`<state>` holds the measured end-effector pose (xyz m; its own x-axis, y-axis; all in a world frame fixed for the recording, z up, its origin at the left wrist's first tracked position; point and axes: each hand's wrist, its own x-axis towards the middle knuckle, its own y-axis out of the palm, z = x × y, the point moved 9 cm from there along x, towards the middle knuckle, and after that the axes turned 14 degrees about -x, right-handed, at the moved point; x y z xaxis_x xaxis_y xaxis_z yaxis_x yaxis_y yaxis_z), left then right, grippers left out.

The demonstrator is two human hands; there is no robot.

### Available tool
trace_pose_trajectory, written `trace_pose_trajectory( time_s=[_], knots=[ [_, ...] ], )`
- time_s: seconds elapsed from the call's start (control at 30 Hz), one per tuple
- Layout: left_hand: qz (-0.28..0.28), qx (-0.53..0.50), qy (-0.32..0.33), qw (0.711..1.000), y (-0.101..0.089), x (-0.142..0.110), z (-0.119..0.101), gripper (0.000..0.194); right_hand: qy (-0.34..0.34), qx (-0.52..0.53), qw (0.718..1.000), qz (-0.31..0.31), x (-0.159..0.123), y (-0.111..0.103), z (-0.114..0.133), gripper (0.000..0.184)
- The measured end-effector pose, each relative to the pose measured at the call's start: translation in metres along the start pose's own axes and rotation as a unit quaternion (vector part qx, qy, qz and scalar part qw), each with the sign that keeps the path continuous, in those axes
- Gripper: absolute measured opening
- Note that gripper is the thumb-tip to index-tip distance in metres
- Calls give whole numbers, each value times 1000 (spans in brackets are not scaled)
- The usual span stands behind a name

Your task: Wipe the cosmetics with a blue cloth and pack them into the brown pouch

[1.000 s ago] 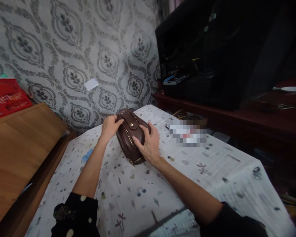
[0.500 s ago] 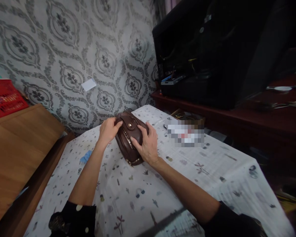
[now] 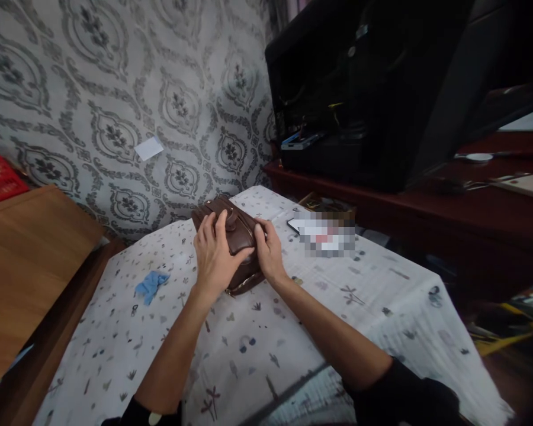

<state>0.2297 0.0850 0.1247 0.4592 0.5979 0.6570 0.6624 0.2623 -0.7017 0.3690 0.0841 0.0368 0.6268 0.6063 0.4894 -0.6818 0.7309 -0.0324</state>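
Observation:
A dark brown leather bag (image 3: 242,239) with metal zippers and a flap lies on the patterned white tablecloth (image 3: 231,361). Across its left and front part rests my left hand (image 3: 214,255), fingers spread and thumb stretched to the right, covering some of the bag. At the bag's right side my right hand (image 3: 269,251) is closed around the edge, thumb on top and the other fingers mostly hidden. A crumpled blue cloth (image 3: 151,286) sits left of my left hand, apart from it.
A phone-like item (image 3: 322,234), partly blurred out, lies right of the bag. Behind it stands a large black television (image 3: 364,100) on a dark red cabinet (image 3: 426,219). A wooden panel (image 3: 35,254) rises along the left, and patterned wallpaper (image 3: 177,106) backs the table.
My left hand has moved from the bag's far left edge onto its top, fingers now spread. My right hand has slid off the top to the right side. The bag has turned slightly.

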Motion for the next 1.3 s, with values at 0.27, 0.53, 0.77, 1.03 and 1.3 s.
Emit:
trace_pose_trajectory(
  time_s=[0.27,0.53,0.77,1.03,1.3],
  knots=[
    [7,-25,3,1000,3,1,4,95,9,23,1000,4,5,-1,-1,38],
    [0,-28,0,1000,4,0,5,95,20,-2,1000,6,0,-1,-7,47],
    [62,-85,-1,994,1,-1,9,89,-26,-68,995,65,-26,-4,-3,72],
    [98,-179,-5,979,-17,22,21,65,-73,-124,987,71,-28,3,-5,81],
    [76,-23,-15,997,6,51,9,39,-53,-106,992,36,-19,1,-17,84]
  ],
)
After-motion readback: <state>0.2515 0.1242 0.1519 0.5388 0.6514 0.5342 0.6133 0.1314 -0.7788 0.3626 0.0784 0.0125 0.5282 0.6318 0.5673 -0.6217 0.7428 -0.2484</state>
